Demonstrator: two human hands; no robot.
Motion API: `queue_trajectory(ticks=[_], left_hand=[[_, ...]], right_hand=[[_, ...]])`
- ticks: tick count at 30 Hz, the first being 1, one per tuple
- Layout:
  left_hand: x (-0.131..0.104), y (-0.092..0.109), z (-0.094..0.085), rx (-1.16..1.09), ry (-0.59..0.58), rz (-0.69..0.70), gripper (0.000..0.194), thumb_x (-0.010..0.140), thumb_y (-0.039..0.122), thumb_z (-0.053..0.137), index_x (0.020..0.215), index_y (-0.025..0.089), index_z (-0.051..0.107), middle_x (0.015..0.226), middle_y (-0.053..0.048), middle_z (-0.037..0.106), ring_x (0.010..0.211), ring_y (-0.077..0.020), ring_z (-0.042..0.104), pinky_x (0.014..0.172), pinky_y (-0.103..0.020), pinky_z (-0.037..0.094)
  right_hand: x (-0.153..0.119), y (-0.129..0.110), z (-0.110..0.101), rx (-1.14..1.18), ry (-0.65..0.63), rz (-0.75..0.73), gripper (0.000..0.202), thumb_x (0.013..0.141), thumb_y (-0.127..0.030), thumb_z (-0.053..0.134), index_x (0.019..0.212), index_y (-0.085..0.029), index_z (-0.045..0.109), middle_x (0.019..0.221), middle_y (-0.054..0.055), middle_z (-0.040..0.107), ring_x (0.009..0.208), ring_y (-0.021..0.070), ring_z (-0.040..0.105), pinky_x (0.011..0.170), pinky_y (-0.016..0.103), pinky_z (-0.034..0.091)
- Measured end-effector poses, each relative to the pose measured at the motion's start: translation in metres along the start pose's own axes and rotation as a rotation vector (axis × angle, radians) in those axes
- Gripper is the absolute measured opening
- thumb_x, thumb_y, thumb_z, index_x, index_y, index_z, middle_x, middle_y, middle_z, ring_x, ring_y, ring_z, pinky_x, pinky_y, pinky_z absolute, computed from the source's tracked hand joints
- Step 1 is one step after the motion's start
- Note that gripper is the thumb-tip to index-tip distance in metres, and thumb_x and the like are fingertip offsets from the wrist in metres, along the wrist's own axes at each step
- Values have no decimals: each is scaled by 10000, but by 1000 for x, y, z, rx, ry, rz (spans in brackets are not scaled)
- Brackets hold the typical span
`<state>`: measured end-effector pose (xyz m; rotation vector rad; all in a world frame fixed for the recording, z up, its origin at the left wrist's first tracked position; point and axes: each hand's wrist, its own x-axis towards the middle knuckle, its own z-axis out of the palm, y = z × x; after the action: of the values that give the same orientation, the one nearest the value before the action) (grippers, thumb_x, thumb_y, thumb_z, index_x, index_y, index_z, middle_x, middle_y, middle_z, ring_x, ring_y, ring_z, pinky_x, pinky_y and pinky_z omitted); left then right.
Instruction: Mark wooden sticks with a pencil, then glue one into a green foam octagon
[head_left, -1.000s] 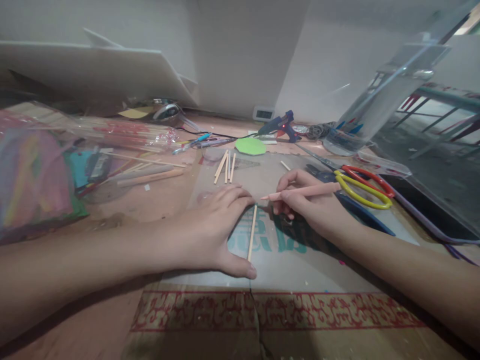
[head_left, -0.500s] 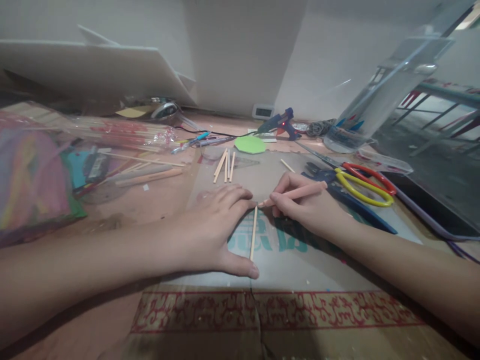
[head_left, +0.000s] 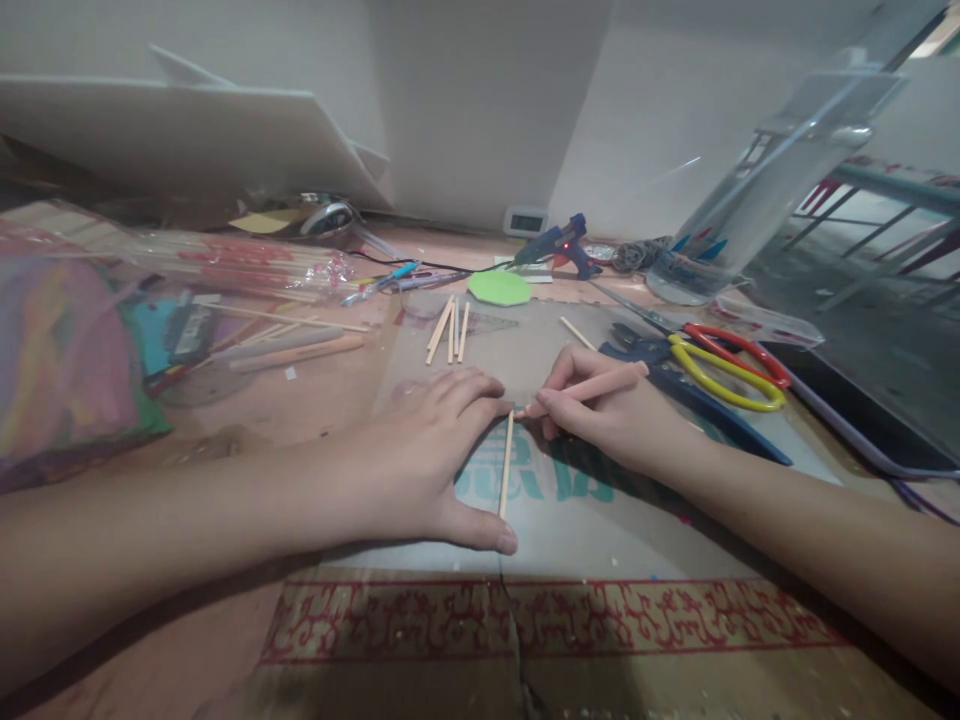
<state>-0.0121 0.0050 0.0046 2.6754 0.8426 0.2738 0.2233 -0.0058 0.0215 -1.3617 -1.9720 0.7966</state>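
Note:
A thin wooden stick (head_left: 507,460) lies pointing away from me on the mat (head_left: 420,555). My left hand (head_left: 435,460) steadies it, thumb at the near end and index fingertip at the far end, with the other fingers resting on the mat. In my right hand (head_left: 600,405) is a pink pen (head_left: 604,383), pinched between thumb and fingers and slanted. Its tip meets or nearly meets the stick's far end beside my left index fingertip; contact is too small to tell. Several short sticks (head_left: 451,330) lie beyond my left hand, and a single stick piece (head_left: 577,333) lies beyond my right hand.
On the right are scissors (head_left: 727,372), dark blue pliers (head_left: 720,415), a phone (head_left: 862,405) and a clear bottle (head_left: 757,200). Farther back sit a glue gun (head_left: 559,245) and a green paper disc (head_left: 499,288). Bagged sticks (head_left: 240,262) and a colourful bag (head_left: 67,350) occupy the left.
Hardly anything differs. My right hand and the pen have shifted very slightly to the left; the left hand still steadies the stick.

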Motion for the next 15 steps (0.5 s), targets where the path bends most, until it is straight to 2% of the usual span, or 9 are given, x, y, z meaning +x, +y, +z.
queue_trajectory(ticks=[6,10,15], left_hand=[[0,0,0,-6,-2,2,1027,688,822,732,1435,154,507,1480,-219,489,1430,-448,400,1141,-626,387],[-1,1,0,6,-11,1,1036,693,827,726,1436,140,504,1476,-218,489,1433,-438,400,1148,-600,391],[0,1,0,-3,-6,-11,1038,681,829,731,1437,152,512,1489,-215,488,1427,-453,402,1140,-624,385]], right_hand=[[0,0,-1,-4,19,15,311,905,-257,665,602,-195,694,735,53,704,631,152,656,576,280,515],[0,1,-1,0,-21,1,312,930,-292,659,639,-194,717,742,52,705,642,158,670,590,282,523],[1,-1,0,-19,25,4,336,923,-275,655,595,-203,651,749,57,708,649,161,666,589,278,528]])
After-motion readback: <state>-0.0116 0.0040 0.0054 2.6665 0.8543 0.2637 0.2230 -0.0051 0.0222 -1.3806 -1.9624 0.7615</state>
